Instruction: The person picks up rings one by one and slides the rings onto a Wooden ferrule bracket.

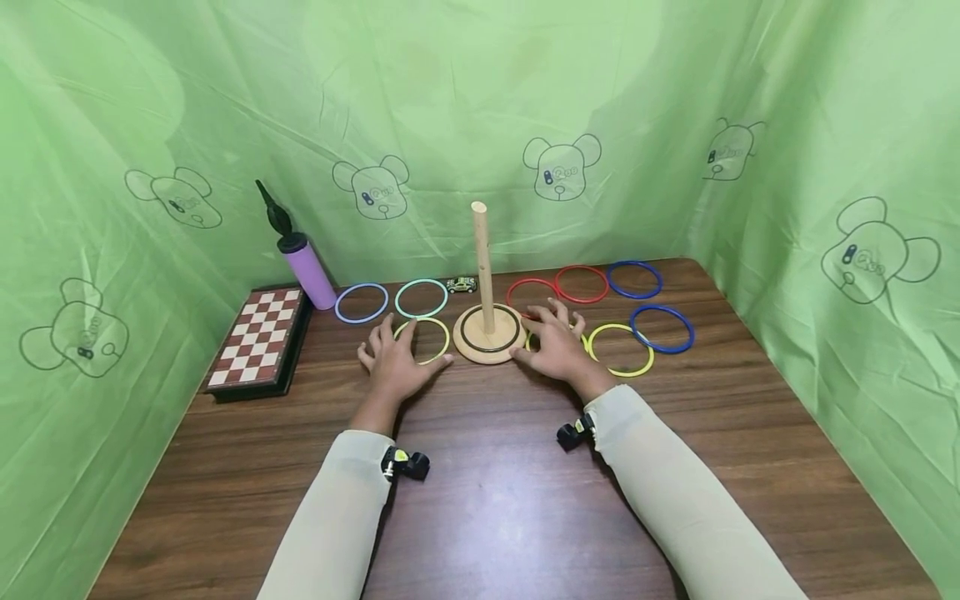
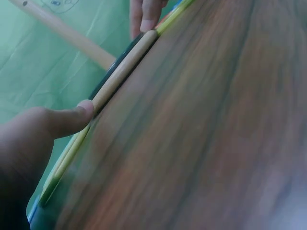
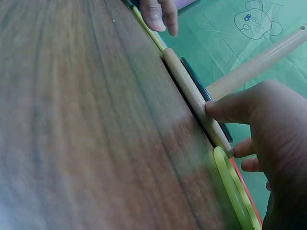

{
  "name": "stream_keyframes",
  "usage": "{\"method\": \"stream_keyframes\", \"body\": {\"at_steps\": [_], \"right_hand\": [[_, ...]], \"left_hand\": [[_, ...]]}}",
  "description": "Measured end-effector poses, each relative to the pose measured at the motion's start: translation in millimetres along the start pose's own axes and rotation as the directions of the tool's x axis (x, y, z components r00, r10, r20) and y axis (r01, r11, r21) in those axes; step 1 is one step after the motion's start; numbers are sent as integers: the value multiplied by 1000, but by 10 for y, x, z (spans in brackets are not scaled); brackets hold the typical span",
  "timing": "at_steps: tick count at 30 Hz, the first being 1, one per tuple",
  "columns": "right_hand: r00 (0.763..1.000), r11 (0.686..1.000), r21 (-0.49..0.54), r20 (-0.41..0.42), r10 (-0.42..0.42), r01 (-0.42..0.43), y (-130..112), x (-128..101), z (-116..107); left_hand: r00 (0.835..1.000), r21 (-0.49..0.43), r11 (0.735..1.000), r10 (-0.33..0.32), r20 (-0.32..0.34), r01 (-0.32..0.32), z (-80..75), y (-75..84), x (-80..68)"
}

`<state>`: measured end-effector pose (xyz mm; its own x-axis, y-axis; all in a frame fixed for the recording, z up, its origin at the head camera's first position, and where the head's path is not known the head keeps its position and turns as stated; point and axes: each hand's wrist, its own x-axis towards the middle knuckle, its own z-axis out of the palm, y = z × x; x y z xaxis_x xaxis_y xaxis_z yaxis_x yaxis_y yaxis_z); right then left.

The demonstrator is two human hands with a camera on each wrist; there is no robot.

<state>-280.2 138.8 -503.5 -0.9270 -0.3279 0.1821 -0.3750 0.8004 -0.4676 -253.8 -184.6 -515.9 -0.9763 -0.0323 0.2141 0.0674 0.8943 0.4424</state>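
A round wooden base with an upright peg (image 1: 485, 275) stands at the table's centre. Around the peg, a black ring (image 1: 467, 340) lies on the base. My left hand (image 1: 397, 365) is spread at the base's left side, its thumb tip right at the rim, over a pale yellow ring (image 1: 447, 337). On the other side my right hand (image 1: 558, 343) has thumb and index finger at the rim, fingers loosely bent; the right wrist view shows its thumb (image 3: 230, 108) overlapping the base edge. This hand partly hides a yellow-green ring (image 1: 529, 342).
Light blue (image 1: 337, 312) and mint (image 1: 397, 304) rings lie at left. Red rings (image 1: 582, 301), blue rings (image 1: 662, 349) and another yellow ring (image 1: 628, 375) lie at right. A toy car (image 1: 462, 284), purple pump (image 1: 311, 271) and checkered board box (image 1: 258, 337) stand near the green cloth.
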Motion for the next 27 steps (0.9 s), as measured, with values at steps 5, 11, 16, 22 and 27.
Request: {"method": "stream_keyframes", "body": {"at_steps": [5, 11, 16, 22, 27], "right_hand": [[1000, 1000, 4, -3, 1, -1, -7, -7, -2], [1000, 1000, 4, -8, -1, 1, -20, -14, 2], [1000, 1000, 3, -6, 2, -2, -20, -27, -1], [1000, 1000, 7, -3, 4, -4, -22, -29, -7], [1000, 1000, 1, -1, 8, -8, -12, -25, 2]], "left_hand": [[998, 14, 999, -32, 62, 31, -46, -79, -23], [993, -1, 999, -41, 108, 41, -68, -97, -42], [993, -5, 999, -38, 109, 39, -48, -113, -40], [993, -17, 998, -51, 110, 53, -66, -94, -44], [993, -21, 998, -51, 109, 54, -59, -95, -35]]}}
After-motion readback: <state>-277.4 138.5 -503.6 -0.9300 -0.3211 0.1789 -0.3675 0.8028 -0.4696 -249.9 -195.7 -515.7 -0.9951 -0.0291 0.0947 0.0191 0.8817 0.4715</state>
